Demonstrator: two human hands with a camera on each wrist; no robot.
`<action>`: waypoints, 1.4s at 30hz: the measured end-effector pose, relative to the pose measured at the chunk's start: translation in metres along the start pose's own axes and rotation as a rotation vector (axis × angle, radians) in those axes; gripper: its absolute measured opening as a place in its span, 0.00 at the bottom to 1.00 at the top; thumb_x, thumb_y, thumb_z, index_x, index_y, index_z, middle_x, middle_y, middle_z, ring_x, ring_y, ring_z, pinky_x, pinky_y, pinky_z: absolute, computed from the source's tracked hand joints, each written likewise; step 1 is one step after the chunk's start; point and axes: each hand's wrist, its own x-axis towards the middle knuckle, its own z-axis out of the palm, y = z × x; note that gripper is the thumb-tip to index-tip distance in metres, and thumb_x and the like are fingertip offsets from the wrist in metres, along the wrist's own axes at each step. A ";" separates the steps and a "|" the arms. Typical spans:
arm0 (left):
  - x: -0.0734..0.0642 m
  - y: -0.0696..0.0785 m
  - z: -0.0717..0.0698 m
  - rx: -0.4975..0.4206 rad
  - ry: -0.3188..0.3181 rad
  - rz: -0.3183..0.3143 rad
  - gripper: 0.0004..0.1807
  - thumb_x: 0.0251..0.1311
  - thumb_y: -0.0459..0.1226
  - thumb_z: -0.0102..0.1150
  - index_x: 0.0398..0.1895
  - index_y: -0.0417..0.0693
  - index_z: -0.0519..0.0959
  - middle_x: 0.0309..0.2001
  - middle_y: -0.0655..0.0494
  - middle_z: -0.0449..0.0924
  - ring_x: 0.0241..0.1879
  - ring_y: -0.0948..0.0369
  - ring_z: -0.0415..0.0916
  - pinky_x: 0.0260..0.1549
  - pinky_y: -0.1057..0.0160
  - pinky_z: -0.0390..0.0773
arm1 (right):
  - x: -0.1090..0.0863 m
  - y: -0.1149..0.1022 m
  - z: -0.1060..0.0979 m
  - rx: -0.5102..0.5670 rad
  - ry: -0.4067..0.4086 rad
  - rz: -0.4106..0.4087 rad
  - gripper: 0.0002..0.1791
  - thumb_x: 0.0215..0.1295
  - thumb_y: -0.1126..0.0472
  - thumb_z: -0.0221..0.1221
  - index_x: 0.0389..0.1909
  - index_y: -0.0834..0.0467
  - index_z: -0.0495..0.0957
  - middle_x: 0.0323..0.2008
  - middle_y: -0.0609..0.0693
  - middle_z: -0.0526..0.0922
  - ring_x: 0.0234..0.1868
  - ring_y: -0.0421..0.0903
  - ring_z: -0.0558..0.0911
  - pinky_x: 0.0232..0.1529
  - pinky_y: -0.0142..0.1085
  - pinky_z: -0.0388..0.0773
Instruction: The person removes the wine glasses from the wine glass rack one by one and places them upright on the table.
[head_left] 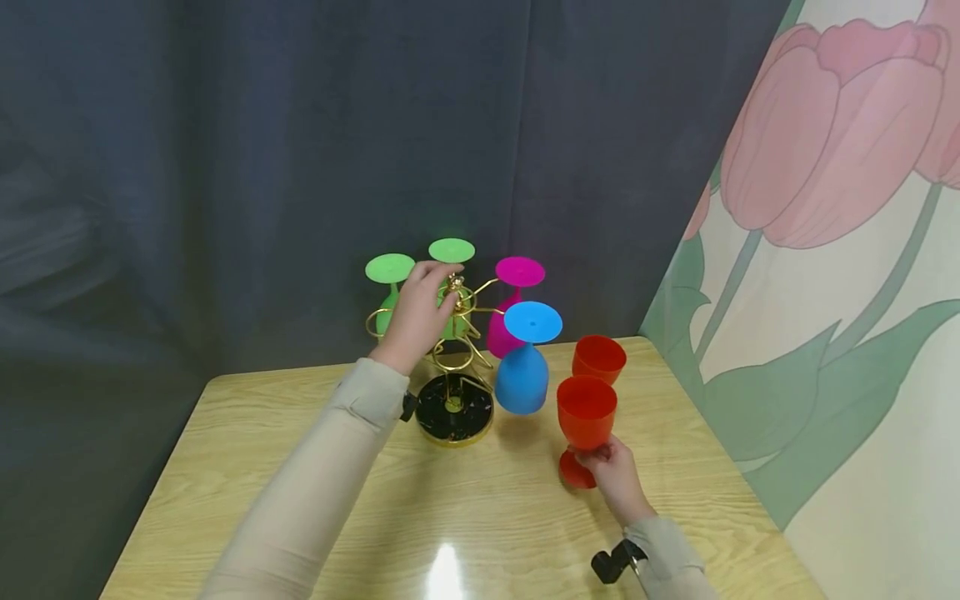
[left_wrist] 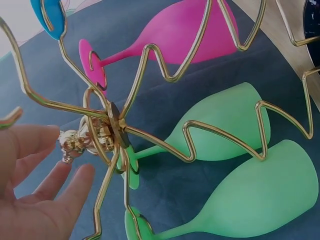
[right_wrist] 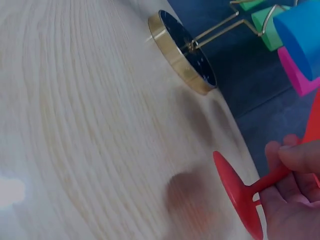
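A gold wire wine glass rack (left_wrist: 200, 127) stands on a round black base (head_left: 435, 417). My left hand (head_left: 416, 312) is at its top, thumb and fingertips pinching the gold knob (left_wrist: 75, 142). Upside down on the rack hang two green wine glasses (left_wrist: 260, 195), a pink wine glass (head_left: 520, 272) and a blue wine glass (head_left: 522, 379). With my right hand (head_left: 618, 479) I grip a red wine glass (head_left: 587, 417) by its stem, bowl up. Its foot is lifted off the table in the right wrist view. Behind it is a second red wine glass (head_left: 600, 357), its lower part hidden.
Everything is on a light wooden table (head_left: 262, 467). Dark curtains (head_left: 360, 150) hang behind its far edge, and a wall painted with tulips (head_left: 795, 150) rises at the right. The rack's wire arms spread outward around its top.
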 end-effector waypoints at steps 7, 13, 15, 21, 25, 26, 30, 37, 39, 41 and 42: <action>0.009 -0.001 0.004 0.028 -0.018 -0.008 0.19 0.72 0.31 0.57 0.64 0.42 0.77 0.61 0.41 0.73 0.58 0.48 0.74 0.48 0.54 0.78 | 0.012 0.009 -0.006 -0.057 -0.005 0.020 0.20 0.63 0.80 0.56 0.57 0.73 0.72 0.48 0.61 0.85 0.45 0.38 0.82 0.49 0.26 0.76; 0.010 0.002 0.009 0.069 0.029 -0.030 0.15 0.71 0.32 0.59 0.59 0.43 0.81 0.55 0.42 0.76 0.47 0.49 0.78 0.41 0.55 0.79 | 0.026 0.015 -0.011 -0.047 0.002 0.000 0.20 0.63 0.80 0.56 0.57 0.73 0.74 0.46 0.54 0.85 0.45 0.38 0.81 0.50 0.26 0.76; 0.009 0.003 0.010 0.112 0.025 -0.020 0.15 0.71 0.32 0.58 0.58 0.44 0.81 0.53 0.42 0.76 0.41 0.50 0.79 0.38 0.56 0.80 | 0.030 0.017 -0.013 -0.040 0.008 0.000 0.20 0.63 0.80 0.56 0.57 0.73 0.74 0.45 0.52 0.85 0.45 0.37 0.81 0.50 0.26 0.76; 0.008 0.004 0.011 0.154 -0.006 0.013 0.14 0.73 0.31 0.54 0.58 0.45 0.79 0.51 0.44 0.74 0.32 0.52 0.77 0.30 0.59 0.78 | 0.035 0.023 -0.017 -0.002 0.014 0.008 0.21 0.63 0.80 0.56 0.57 0.74 0.73 0.43 0.45 0.85 0.43 0.35 0.81 0.50 0.25 0.76; 0.008 0.002 0.010 0.127 -0.003 -0.006 0.14 0.74 0.31 0.53 0.59 0.46 0.79 0.51 0.45 0.73 0.29 0.53 0.75 0.28 0.59 0.75 | 0.041 0.025 -0.020 0.007 0.020 -0.009 0.21 0.62 0.80 0.57 0.57 0.75 0.73 0.41 0.43 0.84 0.42 0.34 0.81 0.50 0.26 0.76; 0.008 0.001 0.010 0.114 -0.004 -0.014 0.14 0.74 0.31 0.53 0.59 0.46 0.79 0.51 0.45 0.72 0.29 0.53 0.75 0.27 0.59 0.75 | 0.042 0.025 -0.020 0.005 0.023 -0.006 0.21 0.62 0.80 0.57 0.57 0.75 0.73 0.41 0.42 0.84 0.43 0.34 0.81 0.51 0.26 0.76; 0.009 -0.002 0.010 0.062 0.000 -0.024 0.14 0.74 0.30 0.52 0.59 0.45 0.79 0.51 0.46 0.73 0.31 0.53 0.76 0.28 0.59 0.76 | 0.047 0.025 -0.024 0.007 0.052 0.015 0.22 0.61 0.80 0.57 0.58 0.75 0.72 0.39 0.37 0.82 0.43 0.34 0.80 0.51 0.28 0.77; 0.011 -0.004 0.012 -0.003 -0.012 -0.019 0.13 0.72 0.26 0.53 0.54 0.46 0.80 0.51 0.46 0.73 0.42 0.52 0.78 0.37 0.58 0.78 | 0.050 0.027 -0.026 0.051 0.065 0.015 0.23 0.58 0.82 0.57 0.56 0.78 0.71 0.33 0.34 0.82 0.41 0.37 0.82 0.51 0.30 0.79; 0.011 -0.004 0.011 -0.011 -0.021 -0.014 0.13 0.72 0.26 0.53 0.53 0.46 0.81 0.52 0.46 0.73 0.45 0.52 0.78 0.39 0.58 0.78 | 0.051 0.029 -0.027 0.047 0.064 0.019 0.22 0.58 0.82 0.57 0.56 0.77 0.72 0.33 0.33 0.82 0.41 0.36 0.82 0.51 0.30 0.78; 0.012 -0.003 0.011 -0.018 -0.027 -0.009 0.13 0.71 0.25 0.54 0.53 0.46 0.81 0.52 0.46 0.74 0.46 0.52 0.78 0.41 0.58 0.79 | 0.051 0.030 -0.027 0.041 0.059 0.023 0.22 0.59 0.81 0.57 0.56 0.76 0.73 0.34 0.33 0.82 0.41 0.36 0.81 0.52 0.30 0.77; 0.012 -0.003 0.010 -0.024 -0.032 -0.010 0.13 0.71 0.26 0.54 0.53 0.46 0.81 0.52 0.46 0.73 0.47 0.51 0.78 0.42 0.58 0.79 | 0.051 0.031 -0.027 0.041 0.055 0.026 0.21 0.60 0.81 0.57 0.56 0.76 0.73 0.34 0.33 0.82 0.42 0.36 0.81 0.52 0.30 0.77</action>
